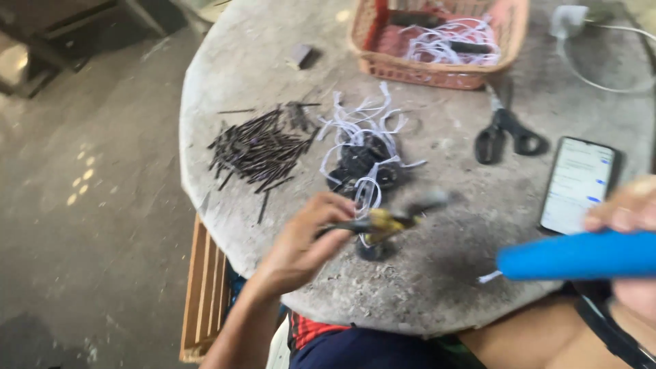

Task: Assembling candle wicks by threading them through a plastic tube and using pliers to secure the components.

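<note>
A view looking down from the person's head onto a round, grey, stained worktop (437, 273). Nearest, at the lower right, the right hand (625, 212) is mostly cut off by the frame edge; its fingers wrap a thick blue handle (581, 255) that runs in from the right, so the grip is clenched on it. What the handle belongs to lies outside the frame. A white strand tip shows just at the handle's left end.

Lower centre, the left hand (307, 239) reaches over the near edge of the worktop, its grip closed on a small yellow and dark tool (383, 222), blurred by motion so its kind is hard to make out. A white loop hangs at the tool, above a small dark round piece on the worktop.

Just beyond lies a heap of black round parts tangled with white strands (362, 150). To its left is a pile of thin dark sticks (260, 147). To the right lie black-handled scissors (509, 133) and, nearer the right edge, a phone (577, 184) with its screen lit.

At the far edge stands a reddish woven basket (437, 72), cut off at the top, holding more white strands. A small grey block (299, 56) lies left of it. A white cable (601, 82) curls at the far right.
</note>
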